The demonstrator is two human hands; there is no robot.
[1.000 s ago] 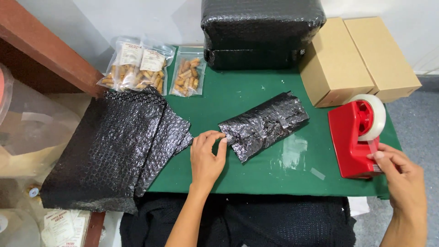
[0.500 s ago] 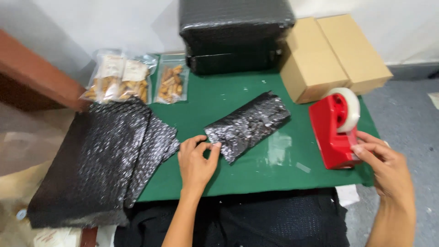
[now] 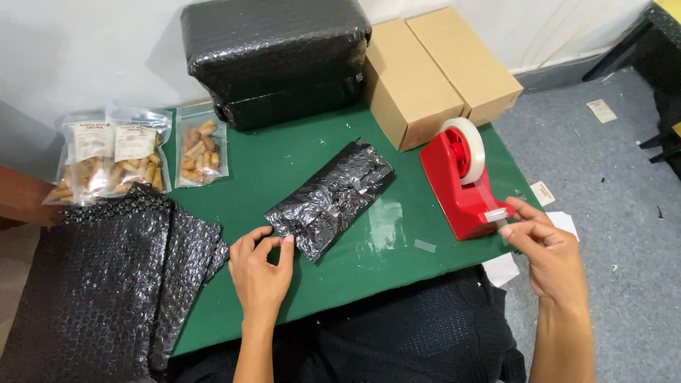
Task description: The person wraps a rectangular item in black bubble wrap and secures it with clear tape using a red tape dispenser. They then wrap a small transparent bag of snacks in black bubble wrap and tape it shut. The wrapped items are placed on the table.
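Left hand: your left hand [image 3: 259, 273] lies on the green desk [image 3: 284, 170], palm down, its fingers [image 3: 286, 247] spread a little and touching the near corner of the wrapped packet [image 3: 332, 198]; they press on it, they are not clamped round it.
Right hand: your right hand [image 3: 545, 247] is at the front end of the red tape dispenser [image 3: 463, 183], thumb and forefinger pinched together at the cutter (whether a strip of tape is between them, you cannot tell from here).
Wrapped packet: a flat parcel in black bubble wrap, lying slantwise in the middle of the desk, between your two hands, its far end pointing toward the boxes.
Tape dispenser: stands upright near the right edge of the desk, a white roll on its wheel, well apart from the packet.
Bubble wrap sheets: a pile of black bubble wrap sheets [image 3: 99, 276] covers the left end of the desk and hangs over its near edge, just beside your left hand.
Snack bags: three clear snack bags [image 3: 131, 152] lie side by side at the far left, behind the sheets.
Far side: a big black-wrapped bundle [image 3: 273, 53] sits against the wall, with two brown cardboard boxes [image 3: 440, 67] just beside it on the right.
Desk surface: a small clear scrap of tape [image 3: 425, 245] lies on the green near the dispenser.
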